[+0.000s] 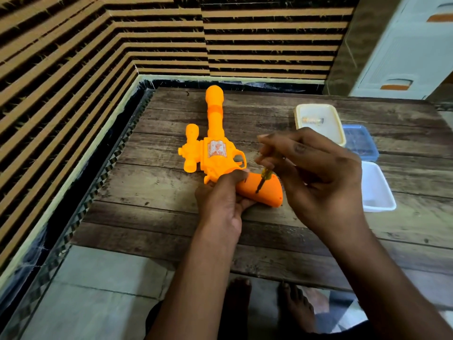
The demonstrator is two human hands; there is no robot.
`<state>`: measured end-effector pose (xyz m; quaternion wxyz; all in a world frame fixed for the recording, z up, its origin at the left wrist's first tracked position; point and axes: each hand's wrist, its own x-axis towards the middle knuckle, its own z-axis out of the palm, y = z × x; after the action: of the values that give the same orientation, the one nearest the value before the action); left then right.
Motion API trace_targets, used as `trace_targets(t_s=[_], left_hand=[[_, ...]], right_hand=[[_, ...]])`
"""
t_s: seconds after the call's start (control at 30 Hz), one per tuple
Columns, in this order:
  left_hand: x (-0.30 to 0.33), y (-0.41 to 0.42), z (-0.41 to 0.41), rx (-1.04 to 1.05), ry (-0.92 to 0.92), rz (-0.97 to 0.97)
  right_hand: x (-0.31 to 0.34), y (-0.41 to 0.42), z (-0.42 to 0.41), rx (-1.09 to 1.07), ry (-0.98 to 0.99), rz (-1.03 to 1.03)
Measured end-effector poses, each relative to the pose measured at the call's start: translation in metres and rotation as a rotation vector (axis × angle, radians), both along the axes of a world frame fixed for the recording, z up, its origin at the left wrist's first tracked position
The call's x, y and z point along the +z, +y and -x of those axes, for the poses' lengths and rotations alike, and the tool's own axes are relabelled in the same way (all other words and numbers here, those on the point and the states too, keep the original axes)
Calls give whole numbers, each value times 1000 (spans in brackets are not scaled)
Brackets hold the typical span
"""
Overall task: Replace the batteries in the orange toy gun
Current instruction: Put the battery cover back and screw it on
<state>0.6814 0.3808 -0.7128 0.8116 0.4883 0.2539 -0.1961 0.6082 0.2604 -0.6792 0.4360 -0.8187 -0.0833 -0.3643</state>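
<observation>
With my left grip (221,197) clamped round the orange toy gun (215,153) handle on the table (171,217), my right grip (316,173) pinched the screwdriver (261,181); it needed keeping square and pressed into the screw.

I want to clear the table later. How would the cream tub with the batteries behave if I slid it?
The cream tub looks like thin plastic, so probably light and easy to slide on the wooden table. The batteries lie loose on their sides, so they would likely roll and rattle. The blue container beside it might get nudged.
</observation>
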Motion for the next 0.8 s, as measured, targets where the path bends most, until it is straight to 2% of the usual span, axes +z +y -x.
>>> trace_targets(t_s=[0.17, 0.33, 0.57, 0.73, 0.8], left_hand=[[1, 0, 2, -10, -2, 5], [-1, 0, 2, 2, -7, -2], [0, 0, 1, -7, 6, -7], [4, -1, 3, -9, 4, -12], [3, 0, 2, -12, 12, -9]], right_hand=[[-1, 2, 1, -56, -70, 113], [0, 0, 2, 58, 31, 70], [0, -3, 3, -86, -33, 204], [-1, -4, 1, 50, 18, 71], [1, -5, 0, 46, 17, 95]])
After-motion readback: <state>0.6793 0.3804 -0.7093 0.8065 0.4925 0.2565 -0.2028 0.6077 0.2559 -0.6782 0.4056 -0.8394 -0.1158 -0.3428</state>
